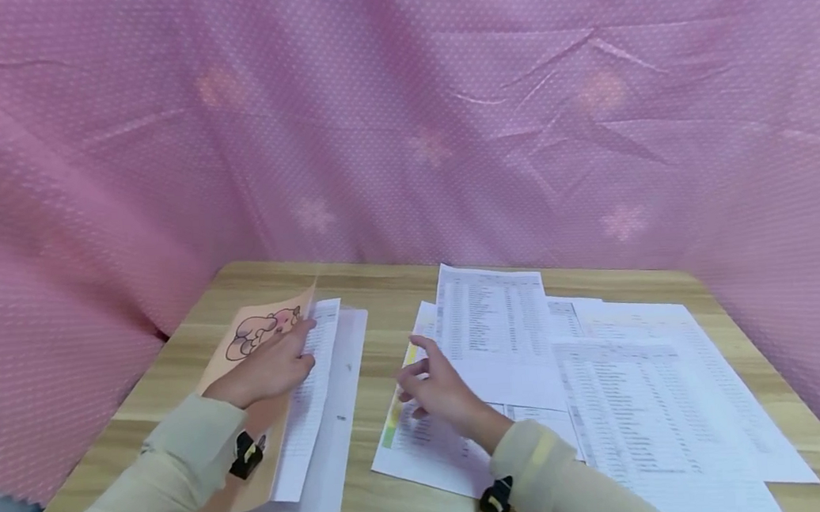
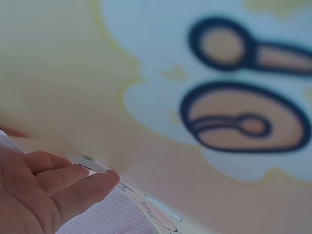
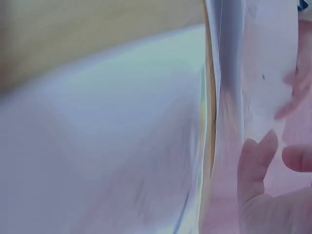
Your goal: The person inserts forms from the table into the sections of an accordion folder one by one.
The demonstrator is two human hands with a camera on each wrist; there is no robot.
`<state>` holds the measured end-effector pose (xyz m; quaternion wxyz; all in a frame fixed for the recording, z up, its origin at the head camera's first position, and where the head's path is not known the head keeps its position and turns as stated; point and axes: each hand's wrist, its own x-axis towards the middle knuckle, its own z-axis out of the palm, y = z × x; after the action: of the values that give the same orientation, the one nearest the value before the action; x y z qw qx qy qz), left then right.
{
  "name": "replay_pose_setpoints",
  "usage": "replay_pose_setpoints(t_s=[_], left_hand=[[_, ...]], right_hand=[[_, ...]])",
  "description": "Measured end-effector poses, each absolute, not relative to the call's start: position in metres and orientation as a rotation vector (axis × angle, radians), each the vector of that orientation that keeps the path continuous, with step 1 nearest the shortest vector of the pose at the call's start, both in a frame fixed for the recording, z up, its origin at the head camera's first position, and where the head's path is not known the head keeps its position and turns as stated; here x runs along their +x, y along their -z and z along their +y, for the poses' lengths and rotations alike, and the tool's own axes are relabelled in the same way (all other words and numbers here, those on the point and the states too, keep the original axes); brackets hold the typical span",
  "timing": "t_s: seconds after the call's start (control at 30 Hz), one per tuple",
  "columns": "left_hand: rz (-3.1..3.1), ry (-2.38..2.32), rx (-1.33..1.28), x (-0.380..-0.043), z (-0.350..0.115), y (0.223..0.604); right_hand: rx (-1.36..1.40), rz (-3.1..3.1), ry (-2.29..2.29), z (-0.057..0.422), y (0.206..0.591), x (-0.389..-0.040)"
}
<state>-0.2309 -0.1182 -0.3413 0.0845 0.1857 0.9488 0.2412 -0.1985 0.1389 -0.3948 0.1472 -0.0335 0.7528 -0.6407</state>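
Observation:
An orange folder (image 1: 221, 491) with a cartoon animal on its cover lies at the left of the table, its cover partly raised. Under the cover are printed sheets (image 1: 307, 422) and a translucent white back flap (image 1: 345, 451). My left hand (image 1: 275, 364) pinches the cover near its free edge. The left wrist view has its thumb and fingers (image 2: 83, 195) around that edge, where a small whitish piece shows. My right hand (image 1: 441, 393) hovers with bent, spread fingers over the left part of the loose printed papers (image 1: 500, 313), holding nothing.
More printed sheets (image 1: 649, 414) overlap across the right side of the wooden table (image 1: 391, 289), some reaching its right part. A pink dotted curtain (image 1: 401, 130) hangs behind and on both sides. A strip of bare wood lies between folder and papers.

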Motion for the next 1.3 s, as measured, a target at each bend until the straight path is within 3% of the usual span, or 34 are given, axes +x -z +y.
replay_pose_setpoints(t_s=[0.57, 1.3], left_hand=[[2.811, -0.714, 0.590, -0.240, -0.125, 0.338], [2.780, -0.748, 0.632, -0.242, -0.120, 0.339]], right_hand=[[0.244, 2.436, 1.676, 0.257, 0.390, -0.187], [0.685, 2.568, 1.526, 0.398, 0.396, -0.114]])
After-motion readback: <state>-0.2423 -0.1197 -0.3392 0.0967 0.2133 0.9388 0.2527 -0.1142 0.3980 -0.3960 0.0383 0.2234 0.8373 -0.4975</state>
